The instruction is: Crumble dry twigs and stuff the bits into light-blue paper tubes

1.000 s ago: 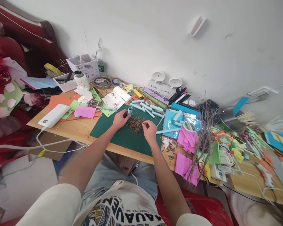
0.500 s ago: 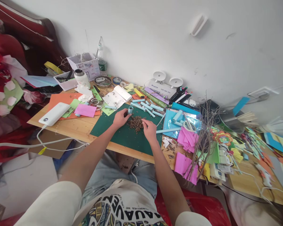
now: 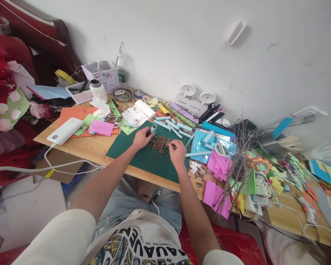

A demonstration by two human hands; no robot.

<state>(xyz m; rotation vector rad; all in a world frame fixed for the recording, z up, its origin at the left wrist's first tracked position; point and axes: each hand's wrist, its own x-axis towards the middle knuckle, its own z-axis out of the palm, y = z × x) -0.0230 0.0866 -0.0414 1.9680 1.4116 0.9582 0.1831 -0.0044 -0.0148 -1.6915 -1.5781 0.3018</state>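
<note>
My left hand (image 3: pixel 142 138) is closed around a short light-blue paper tube (image 3: pixel 153 128), which stands upright on the dark green cutting mat (image 3: pixel 138 162). Beside it lies a loose pile of brown dried plant bits (image 3: pixel 159 144). At the pile's right edge is my right hand (image 3: pixel 178 152), thumb and fingers pinched together; whether bits are between the fingertips is too small to tell. More light-blue paper tubes (image 3: pixel 175 127) lie scattered behind the pile, on and beyond the mat's far edge.
A white power bank (image 3: pixel 64 131) with its cable sits at the left edge. Pink crepe paper (image 3: pixel 217 165) and a bundle of dry twigs (image 3: pixel 234 165) crowd the right. A white open bottle (image 3: pixel 98 91), a clear bottle (image 3: pixel 122 71) and marker pens (image 3: pixel 211 113) stand or lie at the back.
My right hand has moved slightly right, away from the pile's middle. My left hand still holds the tube in place. The view has shifted a little.
</note>
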